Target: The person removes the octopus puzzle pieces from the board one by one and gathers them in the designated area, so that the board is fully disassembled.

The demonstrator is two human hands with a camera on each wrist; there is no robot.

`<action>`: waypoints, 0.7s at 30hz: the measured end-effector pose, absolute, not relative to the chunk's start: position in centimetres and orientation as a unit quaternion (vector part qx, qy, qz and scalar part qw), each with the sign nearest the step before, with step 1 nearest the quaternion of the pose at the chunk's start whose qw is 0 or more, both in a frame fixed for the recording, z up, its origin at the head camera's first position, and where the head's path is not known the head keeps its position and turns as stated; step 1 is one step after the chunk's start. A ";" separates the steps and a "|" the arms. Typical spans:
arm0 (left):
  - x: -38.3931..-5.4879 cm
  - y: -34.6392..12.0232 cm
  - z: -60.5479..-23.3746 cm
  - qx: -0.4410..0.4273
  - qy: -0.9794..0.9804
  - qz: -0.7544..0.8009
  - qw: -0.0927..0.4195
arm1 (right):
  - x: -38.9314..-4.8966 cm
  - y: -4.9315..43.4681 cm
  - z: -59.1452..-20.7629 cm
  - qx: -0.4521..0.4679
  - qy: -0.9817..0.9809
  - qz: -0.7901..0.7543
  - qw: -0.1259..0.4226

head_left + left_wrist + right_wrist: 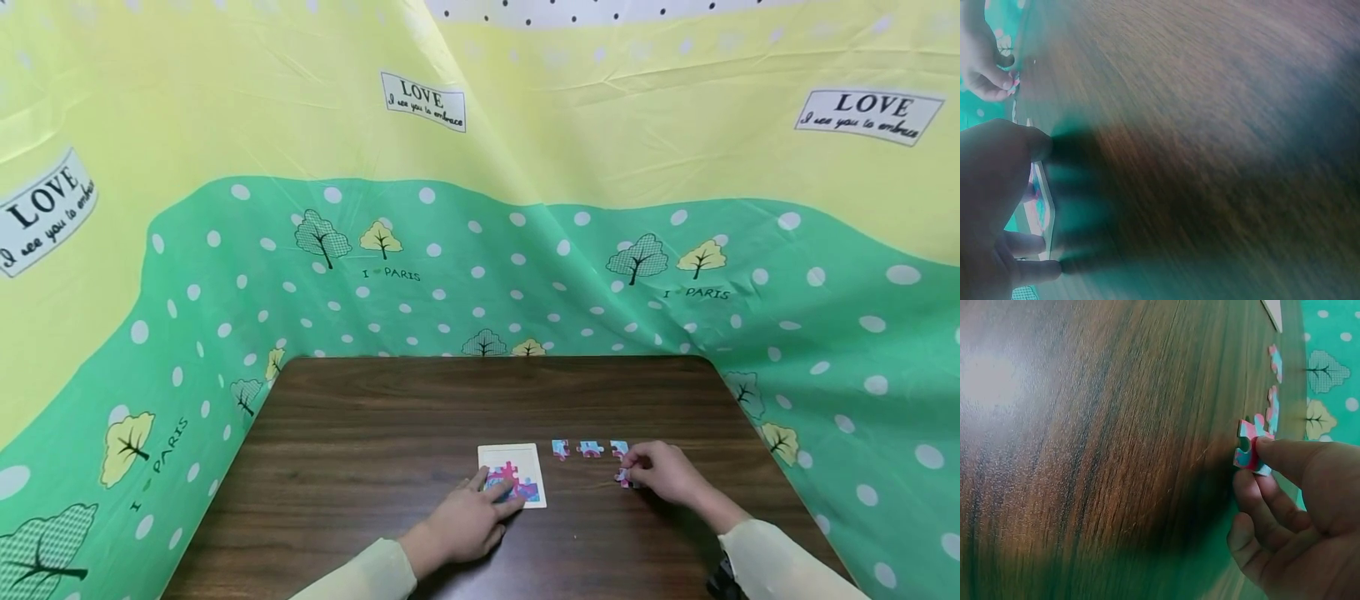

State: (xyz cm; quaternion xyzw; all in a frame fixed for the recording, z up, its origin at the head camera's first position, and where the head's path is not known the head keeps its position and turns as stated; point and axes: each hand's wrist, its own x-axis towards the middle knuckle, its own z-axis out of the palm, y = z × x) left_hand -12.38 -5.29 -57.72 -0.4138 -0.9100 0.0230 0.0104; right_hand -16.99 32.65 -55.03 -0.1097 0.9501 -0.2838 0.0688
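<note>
A white-bordered puzzle board (491,452) lies on the table, its lower part filled with joined pink, blue and purple pieces (528,490). My left hand (465,521) rests over the board's lower left with fingers spread, covering some of the picture. To the right, my right hand (663,472) pinches a pink and blue jigsaw piece (1247,447) between thumb and fingers, close over the tabletop. Just beyond it is a corner-shaped loose piece (618,447). Two more loose pieces, a middle one (591,449) and a left one (560,448), lie in a row between it and the board.
The dark wood-grain table (360,433) has rounded far corners. A green and yellow printed cloth (480,275) hangs behind it and down both sides. Around the right wrist, a black band (723,579) shows by the sleeve.
</note>
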 end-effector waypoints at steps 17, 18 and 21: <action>-12.4 -5.6 -57.9 -0.409 -0.913 0.001 0.005 | -17.2 32.7 -55.6 -0.105 0.964 -0.237 0.057; -12.4 -5.6 -57.8 -0.409 -0.913 0.000 0.004 | -17.2 32.6 -55.6 -0.105 0.965 -0.236 0.055; -12.5 -5.8 -57.6 -0.413 -0.911 0.000 0.003 | -17.1 32.5 -55.7 -0.100 0.966 -0.233 0.054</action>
